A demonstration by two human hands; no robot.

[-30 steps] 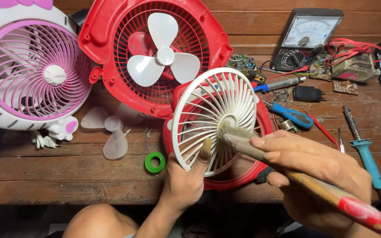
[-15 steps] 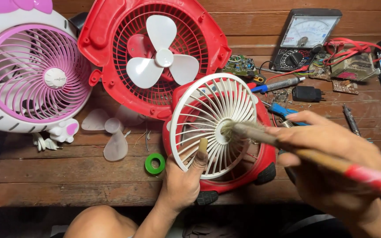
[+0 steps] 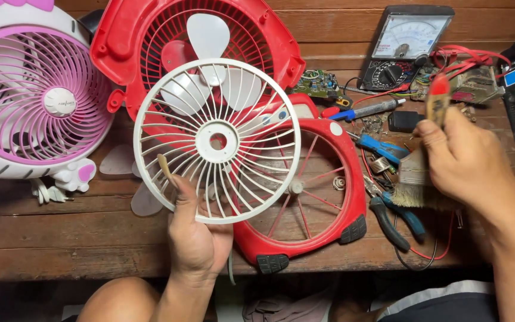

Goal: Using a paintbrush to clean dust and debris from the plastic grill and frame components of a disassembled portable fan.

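Lying flat on the wooden table [image 3: 61,226], the pink-and-white fan [image 3: 31,101] sits far left, with the open red fan housing [image 3: 126,48] beside it. Over the red rear shell [image 3: 329,203] I hold the white round grille [image 3: 217,141] face-up towards me, my left hand [image 3: 196,235] pinching its lower rim. My right hand [image 3: 466,161] is clenched around a paintbrush [image 3: 427,149], long axis upright, red-tipped handle pointing away, bristles towards me.
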